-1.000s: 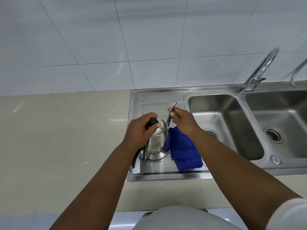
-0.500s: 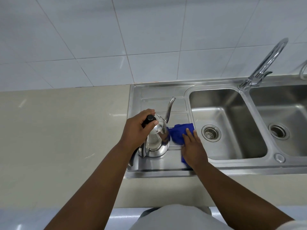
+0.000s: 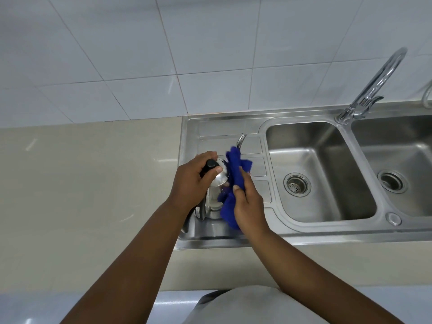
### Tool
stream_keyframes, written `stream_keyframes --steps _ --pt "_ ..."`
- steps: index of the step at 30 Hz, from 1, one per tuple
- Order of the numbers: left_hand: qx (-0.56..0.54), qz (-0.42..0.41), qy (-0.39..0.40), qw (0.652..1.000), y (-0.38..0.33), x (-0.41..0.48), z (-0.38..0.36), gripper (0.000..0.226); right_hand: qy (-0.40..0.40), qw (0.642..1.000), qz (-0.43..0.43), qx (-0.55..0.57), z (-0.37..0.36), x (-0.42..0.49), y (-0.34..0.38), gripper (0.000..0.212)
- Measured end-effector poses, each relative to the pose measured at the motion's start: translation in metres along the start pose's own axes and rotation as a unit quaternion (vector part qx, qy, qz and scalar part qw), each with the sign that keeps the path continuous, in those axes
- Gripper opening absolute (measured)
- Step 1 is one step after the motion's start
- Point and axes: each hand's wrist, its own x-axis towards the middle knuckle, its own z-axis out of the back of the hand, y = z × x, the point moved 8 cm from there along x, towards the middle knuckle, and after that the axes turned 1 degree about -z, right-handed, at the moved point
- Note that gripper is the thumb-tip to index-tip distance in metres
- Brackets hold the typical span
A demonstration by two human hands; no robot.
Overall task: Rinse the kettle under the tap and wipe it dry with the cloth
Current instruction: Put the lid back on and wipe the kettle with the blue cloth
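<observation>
**Kettle wiped with cloth on the drainboard**

While the black knob [image 3: 211,164] of the lid was pinched between the thumb and curled fingers of the left hand [image 3: 195,181], the kettle [image 3: 214,197] was kept upright on the drainboard [image 3: 224,126], near its front edge. The blue cloth [image 3: 235,181] was clenched in the right hand [image 3: 249,204], thumb on top and fingers wrapped beneath, and was pressed against the right side of the steel body. One bunched end of the cloth was raised past the lid towards the thin curved spout [image 3: 240,140], whose tip was seen above it; the other end hung down beside the kettle's base. The dark handle [image 3: 187,220] was partly hidden under the left wrist, towards the drainboard's front left corner. To the right of the drainboard lay the near basin [image 3: 327,146], with its round strainer [image 3: 297,184], and beyond it a second basin [image 3: 397,146]. The tap [image 3: 374,83] was mounted at the back rim between the two basins. No running water could be made out.
</observation>
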Motion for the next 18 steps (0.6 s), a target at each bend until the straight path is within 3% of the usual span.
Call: stream_keyframes --steps 3,5,6,10,13,15,18 --pt "0.033 -0.023 0.014 0.999 -0.004 0.0 0.0 0.024 0.039 0.99 0.131 -0.028 -0.016 -0.015 0.045 0.06" --pt "0.022 -0.029 0.007 0.999 -0.008 -0.001 0.002 0.024 0.02 0.985 0.163 -0.053 -0.016 -0.016 0.035 0.06" --pt "0.02 -0.033 0.0 0.999 -0.01 -0.002 0.003 0.026 0.008 0.989 0.136 -0.051 -0.011 -0.011 0.018 0.057" --pt "0.044 -0.033 -0.021 0.998 -0.011 -0.002 0.004 0.027 -0.008 0.994 -0.103 -0.028 0.003 0.003 -0.062 0.045" --pt "0.04 -0.031 -0.028 0.998 -0.009 -0.002 0.005 0.026 -0.025 0.992 -0.126 -0.005 -0.001 0.001 -0.056 0.046" --pt "0.031 -0.029 -0.039 0.998 -0.009 -0.004 0.004 0.024 -0.029 0.998 -0.048 0.009 -0.008 -0.004 -0.024 0.051" --pt "0.015 -0.036 -0.039 0.998 -0.014 -0.007 0.0 0.027 -0.021 0.988 0.141 -0.063 -0.023 -0.026 0.028 0.056"
